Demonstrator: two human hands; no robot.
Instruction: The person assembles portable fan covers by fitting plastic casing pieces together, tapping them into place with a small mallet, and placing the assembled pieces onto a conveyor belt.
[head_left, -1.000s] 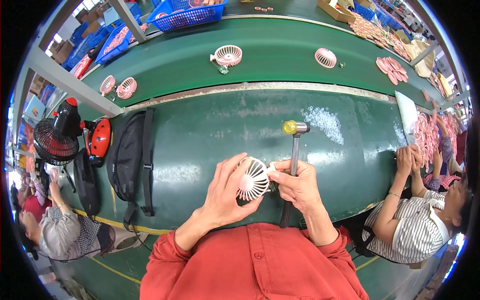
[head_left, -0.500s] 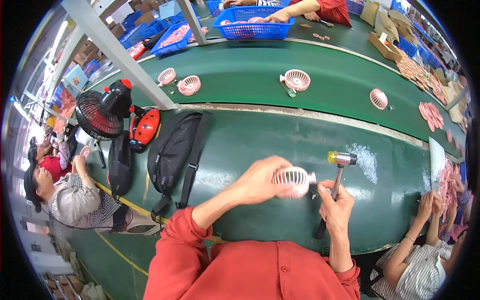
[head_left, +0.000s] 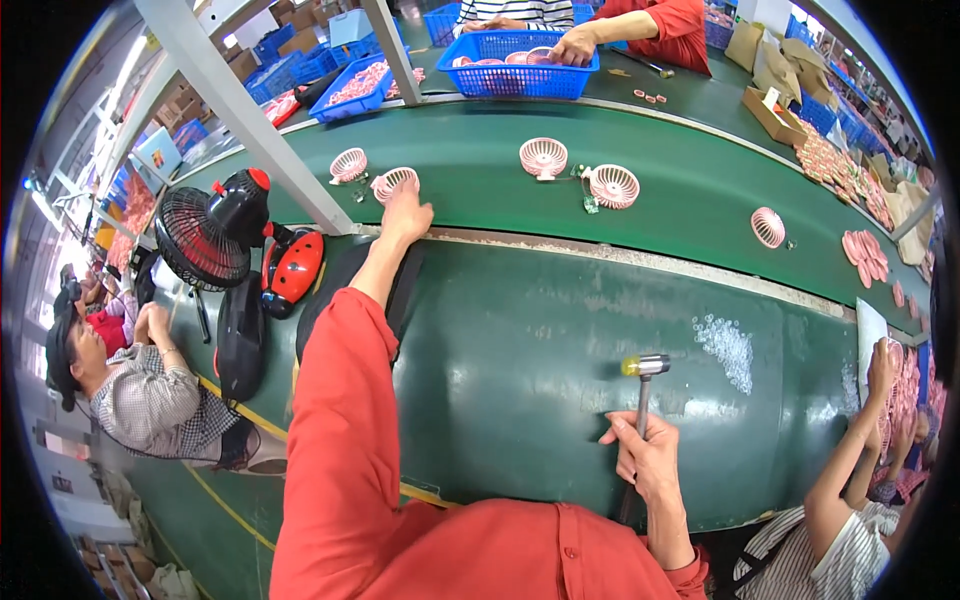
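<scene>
My left hand (head_left: 405, 214) reaches out to the far green belt, its fingertips closed over the near right rim of a round pink slatted fan housing (head_left: 388, 184). In my right hand (head_left: 648, 455) is a mallet (head_left: 644, 385), gripped by its handle and held upright above the near table. The mallet head has a yellow face on one side and a dark one on the other. A second pink housing (head_left: 348, 165) lies just left of the one I touch. Farther right on the belt, two more housings (head_left: 543, 157) sit close together, with small green parts beside them.
Small clear rings (head_left: 724, 352) are scattered on the table at right. A black bag (head_left: 345, 275), a ladybird-patterned red object (head_left: 297, 268) and a black fan (head_left: 205, 235) stand at left. A metal post (head_left: 245, 120) rises there. Co-workers sit either side; another handles a blue basket (head_left: 520, 80).
My left hand has left the near table and reached far left to the belt. The housing it held is gone from it; another housing now lies mid-belt. The mallet has shifted slightly left and lower.
</scene>
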